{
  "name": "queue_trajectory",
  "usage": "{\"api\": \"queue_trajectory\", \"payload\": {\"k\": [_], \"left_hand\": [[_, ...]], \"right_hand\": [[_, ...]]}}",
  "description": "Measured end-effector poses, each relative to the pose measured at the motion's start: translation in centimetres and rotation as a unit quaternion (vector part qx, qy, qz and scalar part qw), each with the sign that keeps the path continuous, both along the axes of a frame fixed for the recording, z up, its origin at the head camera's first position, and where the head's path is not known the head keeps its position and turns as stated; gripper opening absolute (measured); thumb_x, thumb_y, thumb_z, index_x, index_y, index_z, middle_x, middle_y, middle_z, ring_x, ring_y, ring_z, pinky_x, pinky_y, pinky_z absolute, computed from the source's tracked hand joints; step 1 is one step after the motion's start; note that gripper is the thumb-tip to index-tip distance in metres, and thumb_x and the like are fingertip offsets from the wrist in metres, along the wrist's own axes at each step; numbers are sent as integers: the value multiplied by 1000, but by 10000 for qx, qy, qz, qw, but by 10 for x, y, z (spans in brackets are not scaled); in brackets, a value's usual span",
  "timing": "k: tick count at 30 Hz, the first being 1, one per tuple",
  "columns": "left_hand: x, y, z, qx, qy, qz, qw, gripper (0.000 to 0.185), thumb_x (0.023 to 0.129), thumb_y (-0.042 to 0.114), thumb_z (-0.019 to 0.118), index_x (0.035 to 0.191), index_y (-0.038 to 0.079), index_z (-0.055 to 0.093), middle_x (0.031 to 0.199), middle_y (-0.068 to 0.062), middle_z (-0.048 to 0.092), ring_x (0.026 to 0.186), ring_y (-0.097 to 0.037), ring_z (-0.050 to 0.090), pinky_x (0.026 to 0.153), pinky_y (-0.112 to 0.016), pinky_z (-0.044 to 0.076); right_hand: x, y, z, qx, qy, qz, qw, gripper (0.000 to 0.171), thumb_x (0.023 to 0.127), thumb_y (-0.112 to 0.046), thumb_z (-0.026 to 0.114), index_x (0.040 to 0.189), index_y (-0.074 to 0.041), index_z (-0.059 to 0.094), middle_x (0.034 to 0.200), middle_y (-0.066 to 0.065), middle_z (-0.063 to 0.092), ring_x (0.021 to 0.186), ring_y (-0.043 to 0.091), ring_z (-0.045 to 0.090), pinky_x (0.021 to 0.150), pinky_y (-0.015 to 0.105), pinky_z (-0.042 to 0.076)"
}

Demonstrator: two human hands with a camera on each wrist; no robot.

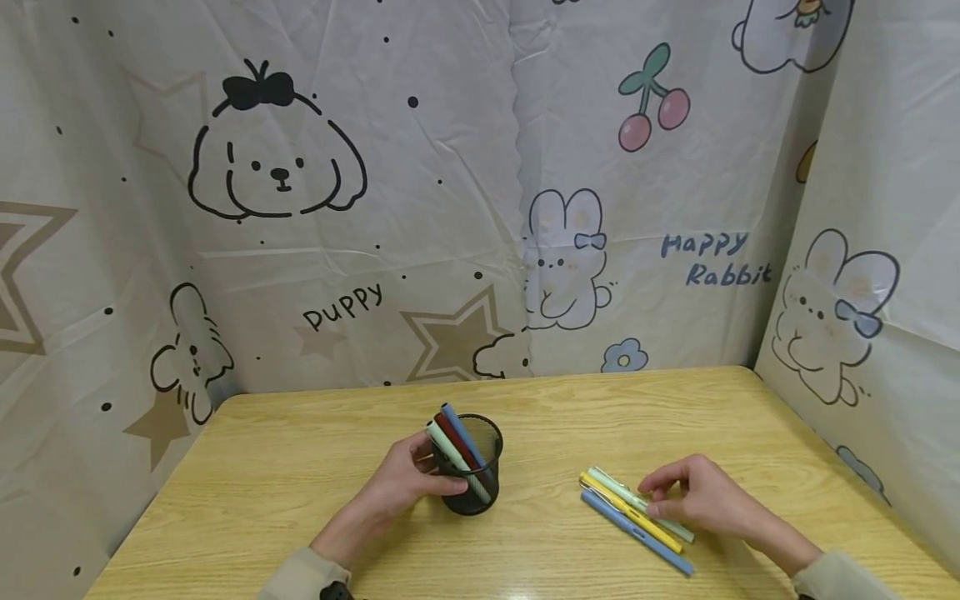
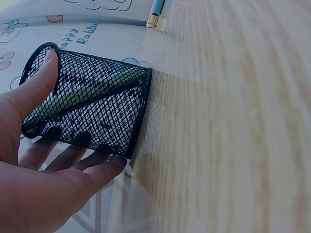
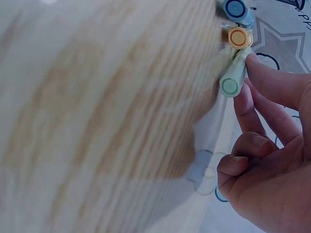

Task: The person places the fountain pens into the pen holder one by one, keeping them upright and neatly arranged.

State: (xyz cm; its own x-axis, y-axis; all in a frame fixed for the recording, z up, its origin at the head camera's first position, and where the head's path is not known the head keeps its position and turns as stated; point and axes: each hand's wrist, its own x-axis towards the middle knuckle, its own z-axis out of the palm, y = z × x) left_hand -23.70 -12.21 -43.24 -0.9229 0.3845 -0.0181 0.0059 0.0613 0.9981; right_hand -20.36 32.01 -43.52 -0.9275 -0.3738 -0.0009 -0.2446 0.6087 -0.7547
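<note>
My left hand [image 1: 401, 481] grips a black mesh pen holder [image 1: 491, 446] standing on the table, thumb on the near side and fingers around the far side. Inside lean a light green pen [image 1: 447, 448], a dark red pen [image 1: 452, 435] and a blue pen [image 1: 460, 427]. Over on the right, my right hand [image 1: 708, 500] pinches another light green pen [image 3: 232, 80] between thumb and fingers, close to the tabletop. Beside that pen lie a yellow pen [image 1: 637, 515] and a second blue pen [image 1: 637, 533], roughly parallel.
The wood-grain table [image 1: 300, 450] backs onto a pale printed cloth [image 1: 442, 208] with cartoon drawings. Cloth also hangs along the left and right sides. Bare tabletop lies between the pen holder and the loose pens.
</note>
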Motion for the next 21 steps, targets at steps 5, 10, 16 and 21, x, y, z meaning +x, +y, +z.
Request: {"api": "queue_trajectory", "payload": {"k": [5, 10, 16, 21], "left_hand": [[0, 0, 0, -11, -10, 2, 10000, 63, 84, 6, 90, 140, 2, 62, 133, -16, 63, 131, -40, 58, 105, -46, 53], [1, 1, 1, -22, -29, 11, 10000, 64, 84, 5, 90, 141, 2, 61, 133, -15, 63, 132, -40, 58, 104, -46, 53], [2, 1, 3, -16, -39, 28, 10000, 65, 84, 3, 89, 143, 1, 60, 134, -15, 63, 132, -40, 57, 105, -47, 53], [2, 0, 3, -64, -46, 68, 9999, 65, 84, 4, 89, 143, 2, 60, 135, -15, 63, 134, -41, 56, 106, -48, 52]], "right_hand": [[-1, 2, -1, 48, 11, -66, 10000, 22, 86, -11, 87, 105, -1, 81, 87, -2, 74, 71, 7, 54, 63, 24, 45], [-1, 7, -3, 65, 89, -112, 9999, 20, 87, -10, 86, 104, -2, 81, 88, -2, 74, 73, 6, 55, 64, 24, 45], [-1, 13, -2, 61, 14, -169, 9998, 20, 88, -10, 85, 106, -2, 81, 91, -1, 75, 78, 7, 57, 66, 24, 45], [-4, 16, -2, 25, -238, -266, 9994, 24, 89, -11, 85, 111, 0, 80, 96, 1, 75, 82, 10, 58, 68, 24, 45]]}}
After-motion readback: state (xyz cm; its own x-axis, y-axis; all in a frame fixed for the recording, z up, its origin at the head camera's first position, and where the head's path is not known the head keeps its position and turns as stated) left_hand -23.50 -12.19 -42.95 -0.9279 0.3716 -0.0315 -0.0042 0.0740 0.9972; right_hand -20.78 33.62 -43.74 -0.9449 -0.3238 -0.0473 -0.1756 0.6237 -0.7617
